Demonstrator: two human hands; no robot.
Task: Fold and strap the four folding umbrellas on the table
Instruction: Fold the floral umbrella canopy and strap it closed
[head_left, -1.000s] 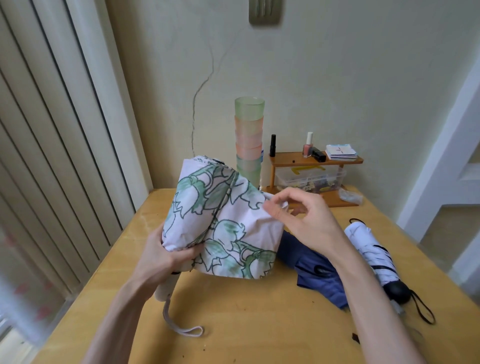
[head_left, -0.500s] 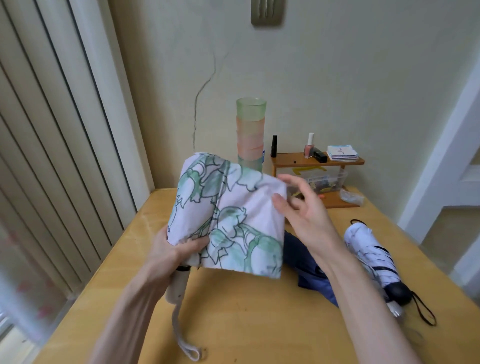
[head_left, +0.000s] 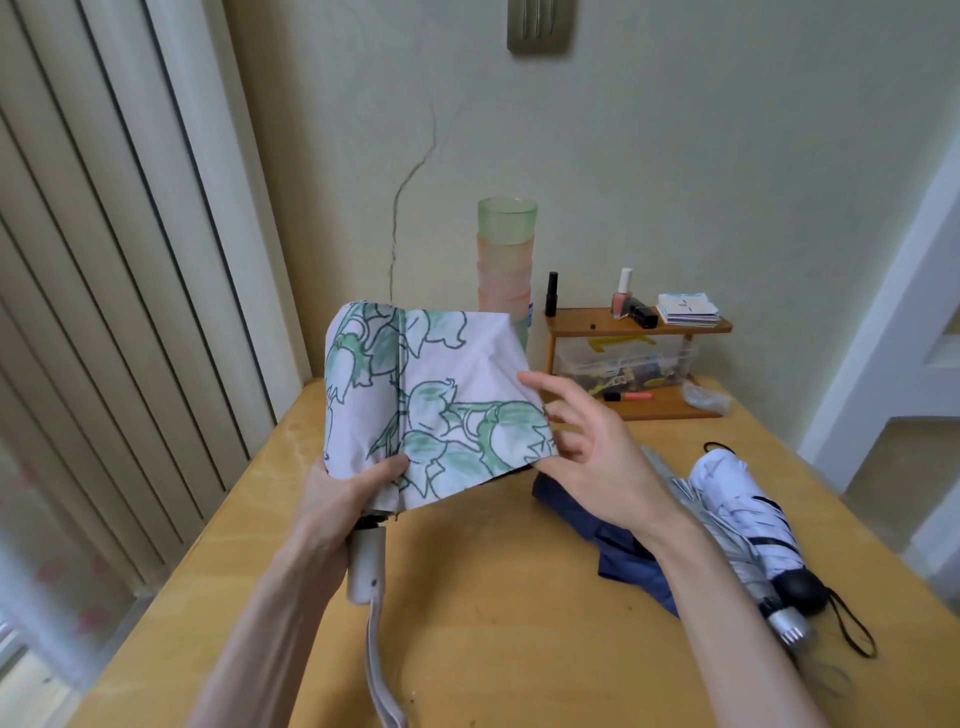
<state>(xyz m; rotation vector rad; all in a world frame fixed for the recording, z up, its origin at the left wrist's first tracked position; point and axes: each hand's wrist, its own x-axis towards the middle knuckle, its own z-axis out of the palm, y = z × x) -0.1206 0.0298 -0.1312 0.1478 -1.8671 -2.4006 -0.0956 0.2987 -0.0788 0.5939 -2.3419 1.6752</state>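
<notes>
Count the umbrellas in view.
4: floral umbrella gripped by the left hand; navy umbrella on the table, centre-right; grey umbrella beside it; white umbrella farthest right.

Cracked cream wall (head_left: 675, 156), vertical blinds (head_left: 104, 286)

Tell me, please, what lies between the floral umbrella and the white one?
Head view: between the floral umbrella and white umbrella lie a navy umbrella and a grey umbrella, partly behind the right hand.

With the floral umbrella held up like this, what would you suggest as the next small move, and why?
Probably the right hand should wrap the loose flap leftward around the floral umbrella. The left hand grips it above its handle, but the flap spreads flat toward the right hand, too wide to strap.
</notes>
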